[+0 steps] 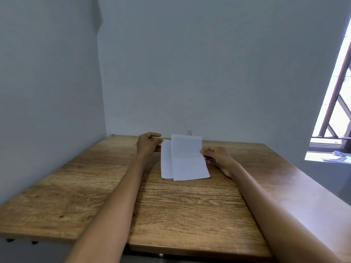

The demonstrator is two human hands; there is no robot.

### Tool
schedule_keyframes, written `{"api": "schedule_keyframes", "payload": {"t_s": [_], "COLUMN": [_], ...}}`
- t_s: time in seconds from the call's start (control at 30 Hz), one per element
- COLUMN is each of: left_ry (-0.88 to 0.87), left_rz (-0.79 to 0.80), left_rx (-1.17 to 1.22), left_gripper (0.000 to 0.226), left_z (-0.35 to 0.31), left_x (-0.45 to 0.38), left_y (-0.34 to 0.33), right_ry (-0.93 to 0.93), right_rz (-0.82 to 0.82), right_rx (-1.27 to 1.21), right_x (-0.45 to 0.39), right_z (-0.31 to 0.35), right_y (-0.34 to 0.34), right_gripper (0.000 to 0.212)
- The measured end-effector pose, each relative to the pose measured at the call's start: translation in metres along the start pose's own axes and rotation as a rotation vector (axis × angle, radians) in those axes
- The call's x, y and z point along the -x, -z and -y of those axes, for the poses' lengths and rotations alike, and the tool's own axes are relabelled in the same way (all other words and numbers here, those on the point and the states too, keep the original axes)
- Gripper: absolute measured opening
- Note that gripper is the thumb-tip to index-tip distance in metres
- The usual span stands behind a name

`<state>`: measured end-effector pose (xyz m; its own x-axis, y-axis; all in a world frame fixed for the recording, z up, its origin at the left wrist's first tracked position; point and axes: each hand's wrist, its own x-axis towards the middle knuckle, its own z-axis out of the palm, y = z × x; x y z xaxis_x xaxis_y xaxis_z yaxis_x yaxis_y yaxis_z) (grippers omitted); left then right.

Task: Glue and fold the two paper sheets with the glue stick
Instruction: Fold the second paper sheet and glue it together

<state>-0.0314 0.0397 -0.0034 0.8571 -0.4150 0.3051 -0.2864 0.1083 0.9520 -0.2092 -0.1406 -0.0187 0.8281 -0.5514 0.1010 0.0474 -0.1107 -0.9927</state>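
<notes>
Two white paper sheets lie on the wooden table [95, 177] near its far edge. The upper sheet [188, 158] overlaps the lower sheet [166, 162], which shows only as a strip on the left. My left hand [148, 144] pinches the lower sheet's far left edge, lifted off the table. My right hand [214, 154] pinches the upper sheet's right edge. Behind the papers, by the wall, only the small pale top of an object [189, 132] shows; it may be the glue stick.
Grey walls close the table in at the back and left. A window [336, 103] with brown bars is at the right, above a ledge [330, 157] with small items. The table's near edge is at the bottom.
</notes>
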Motion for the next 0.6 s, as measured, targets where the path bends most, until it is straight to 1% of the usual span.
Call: {"api": "schedule_keyframes", "payload": {"t_s": [0.1,0.23,0.27,0.3,0.47,0.6], "left_ry": [-0.079,-0.138,-0.144,-0.147,-0.126,-0.029], "left_rz": [-0.053,-0.114,-0.126,-0.136,-0.152,-0.133], "left_rx": [0.02,0.02,0.025,0.032,0.057,0.074], "left_gripper": [0.021,0.02,0.02,0.021,0.02,0.02], "left_z": [-0.003,-0.003,-0.002,-0.002,0.0,0.002], "left_x": [-0.002,-0.003,-0.004,-0.005,-0.008,-0.01], "left_y": [-0.003,-0.006,-0.006,-0.006,-0.004,-0.003], "right_ry": [0.004,0.113,0.137,0.15,0.112,0.107], "right_rz": [0.001,-0.059,-0.064,-0.062,-0.057,-0.09], "right_rx": [-0.051,-0.294,-0.318,-0.301,-0.044,0.037], "right_x": [-0.002,-0.005,-0.006,-0.007,-0.019,-0.027], "right_z": [-0.001,0.004,0.006,0.008,0.01,0.008], "right_y": [-0.001,-0.001,-0.002,-0.005,-0.03,-0.04], "right_gripper": [0.018,0.013,0.013,0.014,0.017,0.017]}}
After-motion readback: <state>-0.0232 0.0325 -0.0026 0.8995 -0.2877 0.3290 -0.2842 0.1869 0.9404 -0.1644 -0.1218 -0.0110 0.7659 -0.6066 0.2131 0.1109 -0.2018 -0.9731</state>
